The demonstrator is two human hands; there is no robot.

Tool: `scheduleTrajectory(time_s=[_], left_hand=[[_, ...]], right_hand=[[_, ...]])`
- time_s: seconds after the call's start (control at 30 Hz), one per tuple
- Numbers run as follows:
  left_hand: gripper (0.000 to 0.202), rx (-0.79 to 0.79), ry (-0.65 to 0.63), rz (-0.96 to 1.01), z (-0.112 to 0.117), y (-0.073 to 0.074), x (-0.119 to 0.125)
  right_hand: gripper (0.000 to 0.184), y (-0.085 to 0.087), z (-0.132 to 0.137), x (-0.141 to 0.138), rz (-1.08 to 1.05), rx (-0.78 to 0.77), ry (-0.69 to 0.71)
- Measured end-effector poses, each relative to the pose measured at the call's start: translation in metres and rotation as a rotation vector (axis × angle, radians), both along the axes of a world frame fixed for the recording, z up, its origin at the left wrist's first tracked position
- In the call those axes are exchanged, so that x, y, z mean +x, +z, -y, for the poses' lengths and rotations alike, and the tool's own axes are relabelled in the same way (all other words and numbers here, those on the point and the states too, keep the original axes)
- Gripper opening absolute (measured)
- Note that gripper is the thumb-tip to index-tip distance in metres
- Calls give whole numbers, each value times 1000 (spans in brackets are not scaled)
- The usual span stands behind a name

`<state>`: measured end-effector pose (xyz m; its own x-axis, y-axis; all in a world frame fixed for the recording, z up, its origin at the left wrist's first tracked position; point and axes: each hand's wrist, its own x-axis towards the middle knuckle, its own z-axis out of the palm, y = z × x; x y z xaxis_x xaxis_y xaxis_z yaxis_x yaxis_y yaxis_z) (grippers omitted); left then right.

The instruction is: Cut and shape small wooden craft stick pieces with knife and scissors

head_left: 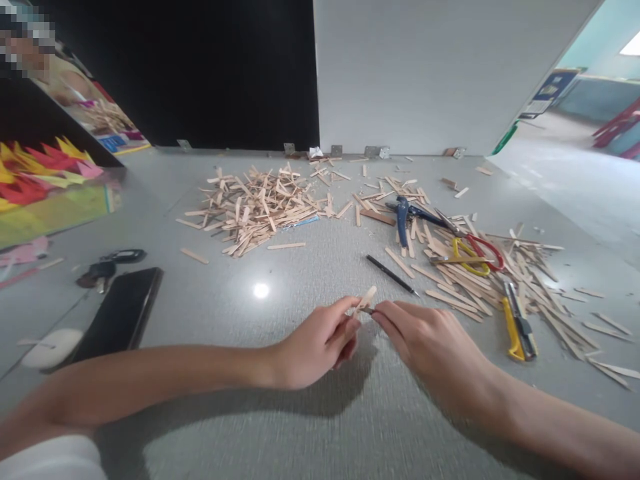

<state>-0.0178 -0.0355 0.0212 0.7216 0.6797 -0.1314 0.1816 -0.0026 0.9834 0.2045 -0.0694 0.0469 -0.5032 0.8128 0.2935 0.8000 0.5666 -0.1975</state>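
My left hand (313, 343) is closed, pinching a short wooden craft stick (369, 295) whose rounded end sticks up past the fingertips. Right beside it, my right hand (435, 340) is also closed, its thumb and finger around a thin, dark-tipped piece (367, 310) that meets the stick. What that piece is, I cannot make out. Both hands are just above the grey table (225, 413). A slim black pen-like tool (393, 274) lies a little beyond the right hand.
Heaped craft sticks (260, 207) lie at the back; more sticks (465, 287) spread rightward. Among these are a blue-handled tool (403, 223), red-and-yellow scissors (487, 257) and a yellow utility knife (517, 327). Leftward are a phone (123, 310), keys (97, 272) and a paper-filled box (55, 213). Upright boards (400, 73) stand behind.
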Motion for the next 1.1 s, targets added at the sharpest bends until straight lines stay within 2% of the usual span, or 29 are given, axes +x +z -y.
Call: scheduleTrajectory(time_s=[0.17,0.27,0.4,0.5,0.6,0.8,0.87,0.93,1.1], left_hand=[[21,-112,-40,65,-5,-15,4],[16,-161,-59,121,-7,-20,4],[21,-228,-118,187,-13,-23,4],[28,-305,-149,234,-17,-26,5],[28,-350,-121,262,-19,-30,7],[33,-393,-81,319,-19,-37,10],[36,-386,-45,341,-17,-37,12],[37,-382,-4,352,-14,-36,13],[39,-420,64,367,-9,-31,15]], right_hand=[[54,-21,-7,-2,-50,-78,-25],[58,-29,-6,-5,-68,-26,-24],[61,-35,-7,-7,-74,96,-23],[62,-37,-9,-5,-64,90,-8],[58,-39,-10,-2,-98,4,-23],[40,-30,-14,-6,-302,-311,-69],[38,-29,-14,-6,-308,-334,-78],[38,-31,-12,-6,-230,-228,-90],[38,-38,-1,-11,153,305,-53]])
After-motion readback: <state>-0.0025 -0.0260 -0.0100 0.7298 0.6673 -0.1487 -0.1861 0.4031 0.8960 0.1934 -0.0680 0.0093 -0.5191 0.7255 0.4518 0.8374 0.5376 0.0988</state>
